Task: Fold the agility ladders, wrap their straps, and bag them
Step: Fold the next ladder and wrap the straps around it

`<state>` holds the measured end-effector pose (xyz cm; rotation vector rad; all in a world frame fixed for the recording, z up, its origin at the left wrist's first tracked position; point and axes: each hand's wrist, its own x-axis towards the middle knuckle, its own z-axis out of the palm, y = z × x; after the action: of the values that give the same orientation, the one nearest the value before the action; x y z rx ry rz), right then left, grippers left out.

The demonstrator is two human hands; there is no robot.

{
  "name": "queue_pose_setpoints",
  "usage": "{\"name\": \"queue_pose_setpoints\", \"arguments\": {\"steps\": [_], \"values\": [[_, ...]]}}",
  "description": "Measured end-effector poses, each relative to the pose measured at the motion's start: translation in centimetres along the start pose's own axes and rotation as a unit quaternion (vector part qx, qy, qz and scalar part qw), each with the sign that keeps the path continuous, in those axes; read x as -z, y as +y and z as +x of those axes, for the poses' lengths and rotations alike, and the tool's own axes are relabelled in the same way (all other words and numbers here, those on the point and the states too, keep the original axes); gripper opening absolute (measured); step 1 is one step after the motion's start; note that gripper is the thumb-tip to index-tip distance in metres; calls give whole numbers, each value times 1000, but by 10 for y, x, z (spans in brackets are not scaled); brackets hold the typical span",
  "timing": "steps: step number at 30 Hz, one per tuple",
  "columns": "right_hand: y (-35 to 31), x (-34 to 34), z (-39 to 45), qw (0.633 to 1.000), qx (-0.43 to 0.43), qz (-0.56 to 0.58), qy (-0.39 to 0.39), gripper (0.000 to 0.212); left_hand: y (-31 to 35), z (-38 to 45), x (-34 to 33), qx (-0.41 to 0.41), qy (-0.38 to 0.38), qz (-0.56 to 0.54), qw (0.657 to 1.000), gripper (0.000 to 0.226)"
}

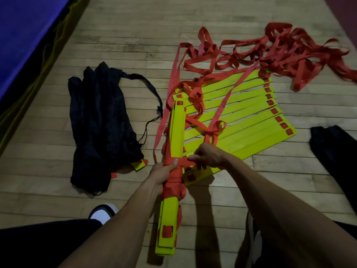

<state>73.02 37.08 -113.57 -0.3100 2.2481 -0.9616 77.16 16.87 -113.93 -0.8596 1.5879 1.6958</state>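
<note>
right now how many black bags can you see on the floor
1 for certain: the black bag lies left of the ladder bundle, a yellow rung end poking from its bottom. A dark fabric shape at the right edge may be another; I cannot tell.

Wooden plank floor (58, 190), black drawstring bag (100, 122), fanned yellow rungs (241, 120) (overlapping), tangled red straps (280, 51)

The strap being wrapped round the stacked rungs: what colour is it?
Red strap, seen in the head view.

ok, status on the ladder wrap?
Left hand grips stacked rung bundle. Right hand pinches red strap across it. Loose strap tangle over fanned rungs. Bag waiting.
</note>
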Motion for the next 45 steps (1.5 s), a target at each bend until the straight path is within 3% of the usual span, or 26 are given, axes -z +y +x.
{"name": "queue_pose_setpoints", "arguments": {"steps": [3,6,10,14,19,21,28,32,36,40,45], "values": [[-2,-12,4,999,-5,-40,35,43,-2,2,-1,1,47,18,999,36],[-7,-22,7,995,-9,-6,103,49,2,0,-6,-33,62,17,997,29],[-19,-11,0,986,-20,127,106,50,11,-15,-11,-35,-2,-10,999,44],[-16,-1,-9,981,-25,169,87,38,10,-18,-5,-22,-75,9,997,61],[-6,-22,-4,975,-39,179,125,39,11,-22,-7,-26,-87,4,996,30],[-3,-32,-2,971,-49,188,138,42,8,-18,-6,-18,-67,-14,998,34],[-17,-35,-4,980,-47,140,137,47,10,-27,-7,-12,-44,-17,999,11],[-21,-29,-8,985,-43,148,77,38,10,-22,-5,3,-19,-50,999,23],[-21,-20,-14,987,-49,142,61,36,13,-24,-7,14,-41,-73,996,48],[-19,-15,-16,992,-48,14,113,55,10,-27,-11,-11,-5,-18,1000,41],[-14,-21,-16,989,-44,17,144,42,13,-28,-7,7,11,-6,1000,38]]}}
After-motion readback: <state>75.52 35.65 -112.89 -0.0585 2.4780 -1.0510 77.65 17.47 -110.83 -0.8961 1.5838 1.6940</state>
